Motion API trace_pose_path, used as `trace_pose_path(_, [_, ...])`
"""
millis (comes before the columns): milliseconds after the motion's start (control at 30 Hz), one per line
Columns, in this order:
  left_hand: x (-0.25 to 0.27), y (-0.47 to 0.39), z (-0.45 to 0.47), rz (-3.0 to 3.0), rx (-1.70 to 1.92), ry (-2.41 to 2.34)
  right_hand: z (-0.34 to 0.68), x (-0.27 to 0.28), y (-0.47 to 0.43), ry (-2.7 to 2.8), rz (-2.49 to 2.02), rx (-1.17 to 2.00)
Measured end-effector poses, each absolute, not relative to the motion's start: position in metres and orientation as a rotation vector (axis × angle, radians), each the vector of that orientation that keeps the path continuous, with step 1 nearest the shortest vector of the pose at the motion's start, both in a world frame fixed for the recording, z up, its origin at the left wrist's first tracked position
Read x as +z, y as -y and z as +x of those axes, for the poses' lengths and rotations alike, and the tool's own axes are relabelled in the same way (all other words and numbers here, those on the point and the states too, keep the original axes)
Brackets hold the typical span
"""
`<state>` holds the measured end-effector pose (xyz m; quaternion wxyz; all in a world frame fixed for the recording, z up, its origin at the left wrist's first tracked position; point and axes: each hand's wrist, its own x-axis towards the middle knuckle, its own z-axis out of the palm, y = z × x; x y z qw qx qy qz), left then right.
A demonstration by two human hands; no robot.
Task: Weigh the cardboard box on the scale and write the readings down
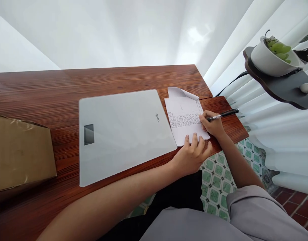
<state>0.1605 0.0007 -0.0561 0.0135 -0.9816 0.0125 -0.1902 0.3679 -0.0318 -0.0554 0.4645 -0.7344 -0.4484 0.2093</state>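
Observation:
My right hand (pixel 211 124) grips a black pen (pixel 225 114), its tip down at the rows of handwriting on a white notepad (pixel 187 134). The pad's top sheet is folded back and curls at the far edge. Spread fingers of my left hand (pixel 192 154) rest on the pad's near edge, holding nothing. Directly left of the pad lies a flat, pale glass bathroom scale (pixel 123 134) with a dark display window; its right edge touches or nearly touches the paper.
All this lies on a dark reddish wooden table (pixel 118 78). A cardboard box (pixel 21 154) stands at the left. At upper right, a small grey shelf (pixel 276 88) carries a white bowl (pixel 271 62) of green grapes. White curtains (pixel 264 140) hang behind.

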Motion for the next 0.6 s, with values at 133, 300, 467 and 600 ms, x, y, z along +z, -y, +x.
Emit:
trace_pose_path(133, [-0.0567,-0.0002,0.1608,-3.094,-0.557,-0.018,0.3673,-0.0554,0.0307,1.112,-1.821,0.523])
trace_pose_path(300, [-0.0570,0.0008,0.1611,-3.103,-0.549,-0.003,0.3678,-0.0556,0.0309,1.139,-1.831,0.520])
trace_pose_path(467, [-0.0567,0.0002,0.1612,-3.105,-0.527,-0.009,0.3688,-0.0562,0.0308,1.164,-1.837,0.521])
trace_pose_path(600, [-0.0572,-0.0001,0.1616,-3.105,-0.538,-0.011,0.3686,-0.0554,0.0306,1.176,-1.844,0.514])
